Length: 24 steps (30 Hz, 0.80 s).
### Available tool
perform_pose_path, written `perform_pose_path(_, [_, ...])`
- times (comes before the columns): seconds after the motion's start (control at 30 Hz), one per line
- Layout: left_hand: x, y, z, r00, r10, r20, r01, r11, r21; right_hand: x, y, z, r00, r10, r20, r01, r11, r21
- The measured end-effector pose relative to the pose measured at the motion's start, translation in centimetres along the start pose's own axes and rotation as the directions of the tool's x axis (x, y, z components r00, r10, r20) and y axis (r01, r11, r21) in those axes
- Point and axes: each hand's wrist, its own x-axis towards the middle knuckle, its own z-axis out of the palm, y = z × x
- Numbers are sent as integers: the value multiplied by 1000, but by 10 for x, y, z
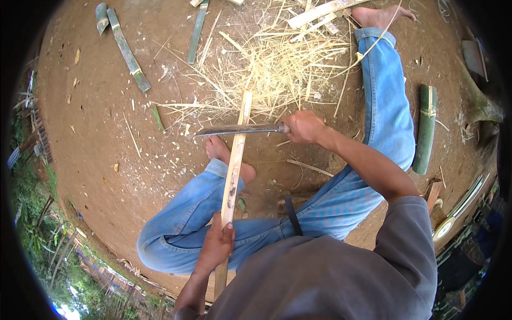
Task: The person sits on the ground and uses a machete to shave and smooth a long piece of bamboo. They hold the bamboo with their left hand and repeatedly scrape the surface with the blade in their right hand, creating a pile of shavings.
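A long split bamboo strip [233,178], pale on its upper face with some dark marks, runs from beside my body out over my bare left foot. My left hand [217,242] is closed around its near part, with the thumb on top. In my right hand [304,127] is the handle of a machete [242,129], mostly covered by my fingers. The blade lies crosswise over the strip near its far end, pointing left. Whether the edge bites into the bamboo I cannot tell.
Thin bamboo shavings [293,69] are heaped beyond the strip. Pale split pieces [320,12] lie by my right foot. Green bamboo lengths [128,56] rest at the far left, and a thick bamboo section [425,130] lies right of my leg. Tree roots [480,101] edge the right side.
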Motion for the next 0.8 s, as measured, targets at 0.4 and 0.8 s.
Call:
perform_pose_path(0.4, [6, -9, 2, 992, 95, -87, -75, 974, 212, 25, 27, 5, 977, 214, -27, -210, 973, 100])
perform_pose_path(0.8, [-7, 25, -10, 976, -165, 142, 212, 868, -448, 0, 2, 18, 999, -27, -28, 29, 998, 53])
